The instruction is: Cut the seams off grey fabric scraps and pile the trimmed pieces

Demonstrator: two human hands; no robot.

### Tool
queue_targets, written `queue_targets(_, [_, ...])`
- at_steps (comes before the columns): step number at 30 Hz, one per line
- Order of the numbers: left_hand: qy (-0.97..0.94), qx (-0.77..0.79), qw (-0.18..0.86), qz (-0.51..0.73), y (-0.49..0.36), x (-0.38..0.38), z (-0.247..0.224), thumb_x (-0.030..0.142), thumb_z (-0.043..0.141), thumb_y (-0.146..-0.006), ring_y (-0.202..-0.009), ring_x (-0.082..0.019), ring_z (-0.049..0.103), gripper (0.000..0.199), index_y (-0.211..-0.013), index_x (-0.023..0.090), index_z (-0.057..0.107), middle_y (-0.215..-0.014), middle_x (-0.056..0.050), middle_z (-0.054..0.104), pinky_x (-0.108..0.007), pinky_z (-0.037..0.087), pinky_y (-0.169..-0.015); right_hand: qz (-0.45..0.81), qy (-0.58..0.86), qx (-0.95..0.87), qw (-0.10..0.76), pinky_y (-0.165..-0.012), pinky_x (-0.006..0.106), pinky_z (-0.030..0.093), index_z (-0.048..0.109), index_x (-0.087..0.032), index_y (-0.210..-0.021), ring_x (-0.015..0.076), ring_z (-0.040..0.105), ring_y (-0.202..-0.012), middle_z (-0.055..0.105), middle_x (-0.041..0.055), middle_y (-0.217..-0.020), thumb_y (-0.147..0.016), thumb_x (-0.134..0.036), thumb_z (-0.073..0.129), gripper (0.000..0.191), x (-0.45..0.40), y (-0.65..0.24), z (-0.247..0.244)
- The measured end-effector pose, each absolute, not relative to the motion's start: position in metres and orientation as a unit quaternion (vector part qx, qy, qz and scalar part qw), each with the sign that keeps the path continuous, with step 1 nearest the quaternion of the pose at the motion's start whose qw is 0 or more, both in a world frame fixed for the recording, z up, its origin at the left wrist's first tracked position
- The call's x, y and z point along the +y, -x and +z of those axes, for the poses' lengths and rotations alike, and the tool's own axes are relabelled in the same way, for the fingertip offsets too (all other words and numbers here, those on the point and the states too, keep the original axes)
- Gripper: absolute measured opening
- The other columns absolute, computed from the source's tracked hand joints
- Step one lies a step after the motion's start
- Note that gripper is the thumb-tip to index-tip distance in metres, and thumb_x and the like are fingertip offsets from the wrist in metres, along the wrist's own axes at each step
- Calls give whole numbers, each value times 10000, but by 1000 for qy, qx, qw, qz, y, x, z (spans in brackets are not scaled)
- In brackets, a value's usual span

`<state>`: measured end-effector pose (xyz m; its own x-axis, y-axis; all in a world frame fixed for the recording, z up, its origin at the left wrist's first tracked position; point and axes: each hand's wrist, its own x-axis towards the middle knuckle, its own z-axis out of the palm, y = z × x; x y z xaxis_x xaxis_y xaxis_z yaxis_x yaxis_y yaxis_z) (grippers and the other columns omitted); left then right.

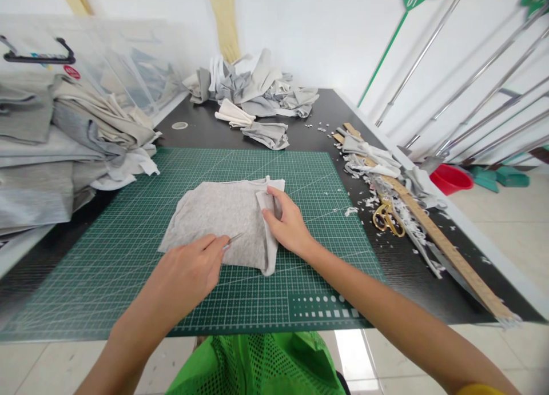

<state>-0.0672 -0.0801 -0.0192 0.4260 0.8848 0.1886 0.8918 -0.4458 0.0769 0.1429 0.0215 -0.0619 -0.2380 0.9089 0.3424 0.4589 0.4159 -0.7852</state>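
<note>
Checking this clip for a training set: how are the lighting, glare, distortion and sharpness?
Head view: light is bright and even, with only soft shadows; glare whitens a floor tile; wide-angle distortion stretches the green cutting mat and slants the steel rods; the small metal tool in the left hand looks slightly soft, not badly blurred.

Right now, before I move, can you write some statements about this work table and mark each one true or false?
1. The right hand touches the grey fabric. True.
2. The left hand holds the gold-handled scissors. False: it holds a small pointed metal tool, and the scissors lie on the table to the right.
3. The grey fabric lies on the green cutting mat. True.
4. The red basin stands on the table. False: it is on the floor beyond the table.
5. A wooden ruler lies to the right of the mat. True.
</note>
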Motion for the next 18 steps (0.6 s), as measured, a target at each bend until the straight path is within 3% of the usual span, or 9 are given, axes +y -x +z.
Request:
queue_targets(3, [848, -517, 13, -112, 69, -82, -12, 258, 348, -1002, -666, -185, 633, 336, -1256, 203, 561, -907, -40, 660, -325, 465, -567, 276, 465, -737, 406, -1114, 470, 368, 488, -172, -1312, 239, 508, -1264, 549, 118, -1355, -830, -193, 537, 485, 22, -143, -62])
queue_targets(6, [831, -548, 35, -85, 63, -85, -7, 365, 389, -999, -670, -203, 642, 380, -1342, 250, 507, -932, -33, 668, -330, 451, -544, 275, 465, -737, 406, -1110, 467, 373, 486, -172, -1312, 236, 512, -1260, 552, 119, -1351, -827, -189, 538, 488, 22, -142, -61])
queue_targets(10, [809, -586, 25, -51, 56, -84, -11, 488, 401, -982, -752, -240, 663, 456, -1310, 206, 546, -1019, -69, 672, -354, 475, -591, 277, 466, -735, 406, -1104, 473, 379, 485, -184, -1313, 238, 515, -1258, 555, 113, -1348, -829, -193, 538, 487, 22, -143, -61])
queue_targets(18, [819, -562, -5, -120, 68, -78, -16, 478, 431, -978, -803, -218, 660, 366, -1204, 246, 601, -1001, -47, 680, -360, 495, -724, 282, 467, -732, 408, -1106, 474, 377, 488, -196, -1316, 237, 513, -1257, 552, 102, -1352, -833, -197, 539, 485, 21, -143, -61])
